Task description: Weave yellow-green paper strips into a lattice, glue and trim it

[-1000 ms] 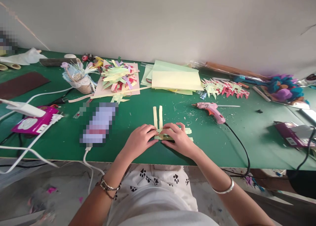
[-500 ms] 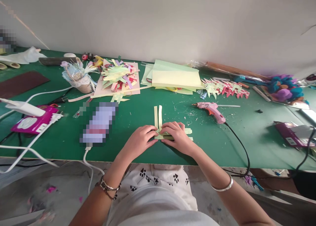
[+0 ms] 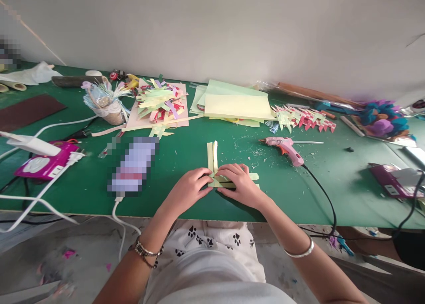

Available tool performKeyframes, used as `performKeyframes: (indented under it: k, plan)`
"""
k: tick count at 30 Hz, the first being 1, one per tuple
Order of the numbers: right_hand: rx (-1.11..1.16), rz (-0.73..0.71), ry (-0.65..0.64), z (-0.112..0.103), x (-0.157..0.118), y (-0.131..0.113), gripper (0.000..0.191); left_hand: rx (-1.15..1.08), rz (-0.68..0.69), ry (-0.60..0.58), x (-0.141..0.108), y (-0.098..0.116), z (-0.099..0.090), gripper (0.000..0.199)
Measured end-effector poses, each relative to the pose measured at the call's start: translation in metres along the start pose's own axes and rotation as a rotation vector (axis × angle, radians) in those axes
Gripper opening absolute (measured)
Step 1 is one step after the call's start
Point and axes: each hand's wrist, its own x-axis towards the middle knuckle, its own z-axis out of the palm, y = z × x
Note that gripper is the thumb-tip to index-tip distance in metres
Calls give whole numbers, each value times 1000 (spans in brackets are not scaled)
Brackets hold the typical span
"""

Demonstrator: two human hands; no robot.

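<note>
Pale yellow-green paper strips (image 3: 210,157) lie crossed on the green table, two pointing away from me and others to the right. Where they cross, my left hand (image 3: 188,188) pinches the left side of the strips between bent fingers and thumb. From the right, my right hand (image 3: 239,186) grips the same crossing, its fingers over the sideways strips. The fingertips of both hands nearly meet and hide part of the crossing. Strip ends (image 3: 254,176) stick out beyond my right hand.
A pink glue gun (image 3: 284,149) lies to the right, its black cord running off the table edge. Left of my hands is a blurred phone (image 3: 133,164) with a white cable. Behind are a heap of paper strips (image 3: 161,101), paper sheets (image 3: 237,104) and woven paper pieces (image 3: 307,118).
The two strips pointing away from me have come closer together at their far ends, and the right one looks tilted. Both hands stay almost in the same place.
</note>
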Motion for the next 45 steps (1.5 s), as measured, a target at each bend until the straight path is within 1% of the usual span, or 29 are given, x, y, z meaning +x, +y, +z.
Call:
performKeyframes:
  k: [5, 12, 15, 22, 27, 32, 38, 42, 45]
  plan:
    - [24, -3, -1, -2, -2, 2, 17, 7, 14, 11, 0, 0, 0, 15]
    - [-32, -22, -5, 2, -2, 3, 20, 5, 3, 3, 0, 0, 1, 12]
    - [-22, -22, -10, 2, -3, 3, 21, 18, 13, 7, 0, 0, 1, 13]
    - [1, -24, -26, 1, -4, 3, 23, 117, 75, 28, 0, -1, 1, 18]
    - [-22, -24, -27, 0, -3, 2, 28, 164, 113, 10, 1, 0, 0, 20]
    - [-51, -41, -44, 1, -3, 1, 29, 174, 113, 3, 1, 1, 0, 21]
    - [-78, -36, -34, 1, -3, -1, 29, 201, 103, -1, 1, 3, -1, 20]
    - [-79, -48, -19, 1, -2, -2, 30, 227, 70, 20, 1, 3, -2, 26]
    - [-84, -54, -11, 2, -2, -2, 30, 221, 46, -1, 1, 2, -1, 33]
